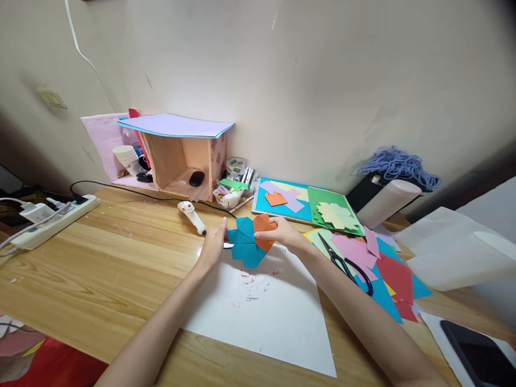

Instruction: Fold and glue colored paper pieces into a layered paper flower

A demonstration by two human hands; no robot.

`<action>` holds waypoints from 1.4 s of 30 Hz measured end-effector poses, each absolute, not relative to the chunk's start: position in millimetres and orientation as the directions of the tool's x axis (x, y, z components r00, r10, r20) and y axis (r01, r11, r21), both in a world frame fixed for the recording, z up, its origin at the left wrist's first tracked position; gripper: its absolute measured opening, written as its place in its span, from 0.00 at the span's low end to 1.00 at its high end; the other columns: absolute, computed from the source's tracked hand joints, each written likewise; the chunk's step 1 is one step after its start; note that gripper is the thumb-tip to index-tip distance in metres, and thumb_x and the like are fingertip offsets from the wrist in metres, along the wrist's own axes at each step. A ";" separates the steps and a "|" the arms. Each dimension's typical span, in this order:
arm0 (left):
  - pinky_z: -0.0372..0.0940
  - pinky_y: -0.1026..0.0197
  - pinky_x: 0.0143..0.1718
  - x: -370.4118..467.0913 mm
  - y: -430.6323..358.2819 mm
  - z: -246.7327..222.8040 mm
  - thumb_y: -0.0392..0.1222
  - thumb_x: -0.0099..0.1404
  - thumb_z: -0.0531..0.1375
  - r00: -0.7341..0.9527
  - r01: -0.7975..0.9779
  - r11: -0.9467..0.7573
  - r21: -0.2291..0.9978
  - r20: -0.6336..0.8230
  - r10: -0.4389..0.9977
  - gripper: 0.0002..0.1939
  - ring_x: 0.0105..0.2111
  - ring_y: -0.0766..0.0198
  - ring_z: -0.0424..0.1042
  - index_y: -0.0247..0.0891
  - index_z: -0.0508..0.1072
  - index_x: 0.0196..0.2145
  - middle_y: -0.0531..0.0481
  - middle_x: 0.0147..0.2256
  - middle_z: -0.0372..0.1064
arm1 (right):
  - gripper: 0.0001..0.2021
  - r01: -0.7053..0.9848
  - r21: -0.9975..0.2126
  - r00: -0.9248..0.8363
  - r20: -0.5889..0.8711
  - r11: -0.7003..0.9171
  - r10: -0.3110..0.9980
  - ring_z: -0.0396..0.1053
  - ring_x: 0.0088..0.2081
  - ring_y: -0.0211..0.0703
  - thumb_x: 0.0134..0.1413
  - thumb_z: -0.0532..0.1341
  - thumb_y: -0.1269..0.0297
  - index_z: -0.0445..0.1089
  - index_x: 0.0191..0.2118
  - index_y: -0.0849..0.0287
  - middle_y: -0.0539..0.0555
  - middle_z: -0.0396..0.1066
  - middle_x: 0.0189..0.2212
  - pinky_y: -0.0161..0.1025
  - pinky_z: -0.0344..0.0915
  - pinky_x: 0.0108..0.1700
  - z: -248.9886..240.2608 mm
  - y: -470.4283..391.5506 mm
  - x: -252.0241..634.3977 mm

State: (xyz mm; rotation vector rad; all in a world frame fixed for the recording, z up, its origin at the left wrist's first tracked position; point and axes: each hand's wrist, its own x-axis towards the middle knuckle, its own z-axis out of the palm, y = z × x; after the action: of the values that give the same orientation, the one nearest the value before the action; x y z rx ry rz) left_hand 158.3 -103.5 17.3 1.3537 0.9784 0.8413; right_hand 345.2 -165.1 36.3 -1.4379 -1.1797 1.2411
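A folded paper flower (245, 244), blue with orange sections at its right side, is held up over a white sheet of paper (266, 317). My right hand (280, 232) pinches its orange part, thumb and fingers closed on the paper. At the flower's left edge is my left hand (214, 243), closed, with its thumb up and its other fingers mostly hidden. A small white tip shows between that hand and the flower; I cannot make out what it is. Just behind my left hand, a white glue gun (192, 217) lies on the wooden table.
Black scissors (342, 260) lie on coloured paper scraps (397, 279) at the right. Behind are a green sheet with paper cut-outs (334, 215), an open box (183, 161) and a bowl of supplies (229, 198). A power strip (60, 223) stands left; a phone (478, 349) lies front right.
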 end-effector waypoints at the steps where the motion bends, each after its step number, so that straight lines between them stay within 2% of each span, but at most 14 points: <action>1: 0.60 0.62 0.26 158.3 -103.2 16.9 0.66 0.53 0.49 0.408 0.069 0.050 0.996 -0.074 0.910 0.29 0.20 0.63 0.61 0.39 0.61 0.11 0.51 0.13 0.59 | 0.16 0.110 -0.979 0.046 -0.170 -0.174 0.984 0.64 0.23 0.36 0.31 0.69 0.57 0.69 0.26 0.63 0.49 0.68 0.22 0.33 0.59 0.26 36.5 -165.8 344.5; 7: 0.54 0.63 0.22 156.9 -100.6 15.8 0.65 0.57 0.44 0.453 0.137 -0.084 0.987 0.013 0.891 0.31 0.16 0.66 0.53 0.41 0.54 0.09 0.54 0.11 0.51 | 0.15 0.104 -0.976 -0.011 -0.195 -0.193 0.981 0.66 0.25 0.37 0.33 0.68 0.58 0.70 0.27 0.62 0.50 0.69 0.23 0.34 0.61 0.29 43.1 -172.0 337.8; 10: 0.55 0.63 0.23 156.2 -97.5 12.0 0.65 0.56 0.47 0.423 0.138 -0.070 0.988 0.005 0.906 0.30 0.18 0.64 0.57 0.40 0.60 0.10 0.52 0.12 0.57 | 0.15 0.084 -0.975 -0.040 -0.211 -0.207 0.977 0.66 0.26 0.37 0.31 0.69 0.58 0.69 0.26 0.62 0.49 0.69 0.23 0.34 0.61 0.30 43.4 -171.6 338.8; 14: 0.59 0.63 0.25 157.6 -94.3 6.4 0.64 0.55 0.50 0.449 0.061 0.044 0.997 -0.067 0.891 0.28 0.21 0.62 0.64 0.38 0.66 0.12 0.48 0.16 0.65 | 0.17 0.095 -0.979 -0.091 -0.191 -0.183 0.977 0.65 0.26 0.36 0.31 0.69 0.58 0.68 0.28 0.63 0.49 0.67 0.24 0.33 0.61 0.29 40.2 -168.9 343.0; 18: 0.60 0.64 0.25 157.8 -92.3 12.2 0.63 0.52 0.53 0.462 0.047 0.142 0.989 -0.147 0.874 0.27 0.22 0.63 0.66 0.36 0.69 0.15 0.47 0.19 0.68 | 0.15 0.160 -0.985 -0.085 -0.079 -0.065 0.993 0.65 0.27 0.36 0.35 0.68 0.58 0.69 0.29 0.63 0.50 0.67 0.25 0.34 0.63 0.30 44.0 -170.8 342.0; 21: 0.60 0.65 0.24 150.0 -90.7 24.2 0.64 0.51 0.54 0.451 0.087 0.294 0.952 -0.301 0.840 0.27 0.24 0.62 0.68 0.34 0.73 0.23 0.44 0.24 0.72 | 0.11 0.323 -0.937 -0.037 0.129 0.134 0.991 0.66 0.28 0.38 0.40 0.65 0.59 0.70 0.28 0.61 0.52 0.69 0.26 0.36 0.64 0.31 54.1 -177.8 337.0; 23: 0.62 0.64 0.26 139.3 -92.8 32.2 0.64 0.50 0.55 0.480 0.121 0.414 0.902 -0.418 0.771 0.27 0.26 0.61 0.70 0.34 0.74 0.28 0.42 0.29 0.74 | 0.07 0.443 -0.828 -0.141 0.316 0.345 0.938 0.67 0.30 0.40 0.44 0.62 0.62 0.70 0.28 0.60 0.53 0.70 0.27 0.38 0.65 0.34 61.0 -183.6 331.4; 25: 0.64 0.62 0.30 125.3 -99.5 37.2 0.63 0.50 0.57 0.577 0.169 0.524 0.835 -0.515 0.634 0.27 0.30 0.59 0.72 0.34 0.73 0.34 0.41 0.33 0.74 | 0.05 0.484 -0.674 -0.319 0.458 0.558 0.829 0.68 0.32 0.41 0.46 0.61 0.63 0.71 0.29 0.58 0.54 0.72 0.27 0.40 0.65 0.39 65.1 -188.4 323.0; 27: 0.64 0.62 0.34 109.9 -109.1 38.6 0.59 0.51 0.59 0.654 0.202 0.533 0.822 -0.518 0.551 0.26 0.34 0.58 0.73 0.36 0.72 0.40 0.40 0.37 0.73 | 0.04 0.483 -0.526 -0.446 0.540 0.700 0.714 0.68 0.33 0.41 0.48 0.61 0.63 0.71 0.30 0.57 0.54 0.73 0.27 0.40 0.65 0.40 65.2 -190.6 311.8; 28: 0.64 0.62 0.35 102.1 -113.9 38.1 0.55 0.50 0.62 0.663 0.200 0.506 0.839 -0.496 0.560 0.24 0.37 0.58 0.72 0.36 0.71 0.41 0.40 0.39 0.73 | 0.04 0.490 -0.459 -0.483 0.565 0.741 0.669 0.68 0.33 0.41 0.49 0.60 0.63 0.71 0.30 0.57 0.54 0.73 0.27 0.39 0.65 0.40 63.9 -190.5 305.4; 31: 0.65 0.62 0.37 78.5 -123.4 35.9 0.45 0.46 0.67 0.593 0.095 0.482 0.871 -0.439 0.675 0.25 0.40 0.59 0.71 0.39 0.71 0.43 0.43 0.43 0.71 | 0.06 0.512 -0.283 -0.571 0.593 0.811 0.567 0.69 0.36 0.41 0.54 0.57 0.67 0.71 0.31 0.56 0.53 0.74 0.29 0.37 0.66 0.40 57.9 -186.0 285.4; 33: 0.65 0.62 0.37 61.5 -124.8 35.8 0.43 0.46 0.67 0.562 -0.011 0.512 0.859 -0.419 0.714 0.25 0.39 0.60 0.71 0.39 0.71 0.43 0.44 0.42 0.71 | 0.08 0.497 -0.164 -0.632 0.605 0.852 0.485 0.69 0.38 0.40 0.56 0.55 0.69 0.71 0.32 0.55 0.52 0.74 0.30 0.37 0.65 0.41 53.4 -179.2 272.0; 38: 0.65 0.65 0.31 18.0 -122.4 37.6 0.42 0.52 0.64 0.609 -0.110 0.595 0.796 -0.419 0.673 0.12 0.29 0.65 0.70 0.34 0.75 0.34 0.46 0.32 0.73 | 0.09 0.394 0.150 -0.754 0.617 0.907 0.226 0.69 0.41 0.41 0.57 0.53 0.72 0.70 0.35 0.57 0.53 0.74 0.35 0.37 0.64 0.39 40.3 -150.2 233.2; 42: 0.63 0.68 0.28 -6.7 -118.3 30.1 0.39 0.47 0.67 0.498 -0.177 0.577 0.798 -0.433 0.752 0.10 0.25 0.68 0.69 0.35 0.75 0.29 0.50 0.27 0.73 | 0.08 0.354 0.280 -0.765 0.636 0.893 0.104 0.69 0.40 0.41 0.57 0.53 0.74 0.69 0.34 0.61 0.54 0.74 0.35 0.37 0.65 0.40 28.3 -123.3 196.7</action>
State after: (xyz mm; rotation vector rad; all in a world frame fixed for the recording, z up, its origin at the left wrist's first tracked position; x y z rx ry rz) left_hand -6.7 -118.3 30.1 0.7621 0.8742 0.6328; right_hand 196.7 -123.3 28.3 -0.3270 -2.4152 -0.5137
